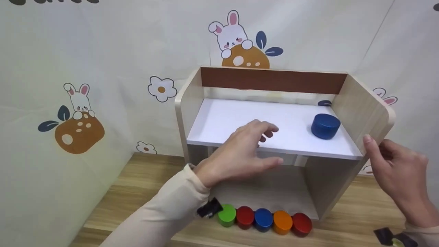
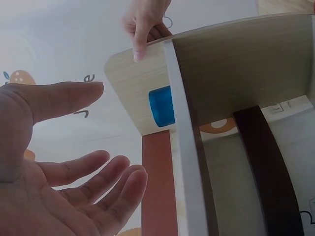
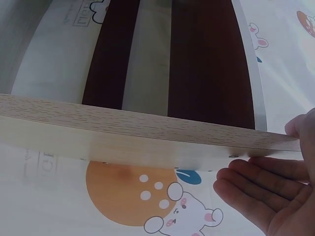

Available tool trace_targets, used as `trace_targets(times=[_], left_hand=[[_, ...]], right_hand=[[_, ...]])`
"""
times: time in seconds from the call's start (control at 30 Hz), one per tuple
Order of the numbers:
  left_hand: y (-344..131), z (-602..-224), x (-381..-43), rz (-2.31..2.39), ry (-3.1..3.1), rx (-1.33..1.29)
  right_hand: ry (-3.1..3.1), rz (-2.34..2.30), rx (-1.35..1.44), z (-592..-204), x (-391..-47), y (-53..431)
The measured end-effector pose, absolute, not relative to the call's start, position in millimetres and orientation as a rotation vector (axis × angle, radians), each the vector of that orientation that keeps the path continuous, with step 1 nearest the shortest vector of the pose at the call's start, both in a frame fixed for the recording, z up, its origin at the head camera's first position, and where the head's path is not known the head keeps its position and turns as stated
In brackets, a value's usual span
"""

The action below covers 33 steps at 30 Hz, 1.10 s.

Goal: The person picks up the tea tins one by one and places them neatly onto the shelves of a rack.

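Observation:
A small wooden shelf (image 1: 274,151) with a white upper board stands on the table. On that board, close to the right side panel (image 1: 365,103), sits a blue cylinder (image 1: 325,126), also seen in the left wrist view (image 2: 162,106). My left hand (image 1: 241,151) hovers in front of the upper board, fingers spread and slightly bent, holding nothing. My right hand (image 1: 399,168) grips the right side panel's front edge, thumb on the inner face and fingers on the outer side. In the right wrist view, the right hand (image 3: 275,187) has its fingers beneath the panel.
In front of the shelf, a row of round pieces lies on the wooden table (image 1: 137,192): green (image 1: 227,215), red (image 1: 245,217), blue (image 1: 263,220), orange (image 1: 282,222) and red again (image 1: 301,224). A printed cloth (image 1: 113,44) with rabbits hangs behind.

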<state>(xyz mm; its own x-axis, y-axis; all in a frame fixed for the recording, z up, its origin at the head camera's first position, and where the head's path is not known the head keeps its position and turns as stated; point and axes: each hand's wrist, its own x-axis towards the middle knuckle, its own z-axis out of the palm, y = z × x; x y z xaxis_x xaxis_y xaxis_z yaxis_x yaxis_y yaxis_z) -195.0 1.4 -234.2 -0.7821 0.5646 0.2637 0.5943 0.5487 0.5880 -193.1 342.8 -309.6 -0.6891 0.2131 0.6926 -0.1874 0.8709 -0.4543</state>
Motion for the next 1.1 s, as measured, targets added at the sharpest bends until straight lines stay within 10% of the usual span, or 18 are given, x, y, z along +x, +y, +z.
trace_targets(times=[1.1], left_hand=[[-85.7, -414.1, -182.7, -1.354, -2.643, -0.717]], right_hand=[[-2.208, 0.611, 0.006, -310.9, -194.1, 344.7]])
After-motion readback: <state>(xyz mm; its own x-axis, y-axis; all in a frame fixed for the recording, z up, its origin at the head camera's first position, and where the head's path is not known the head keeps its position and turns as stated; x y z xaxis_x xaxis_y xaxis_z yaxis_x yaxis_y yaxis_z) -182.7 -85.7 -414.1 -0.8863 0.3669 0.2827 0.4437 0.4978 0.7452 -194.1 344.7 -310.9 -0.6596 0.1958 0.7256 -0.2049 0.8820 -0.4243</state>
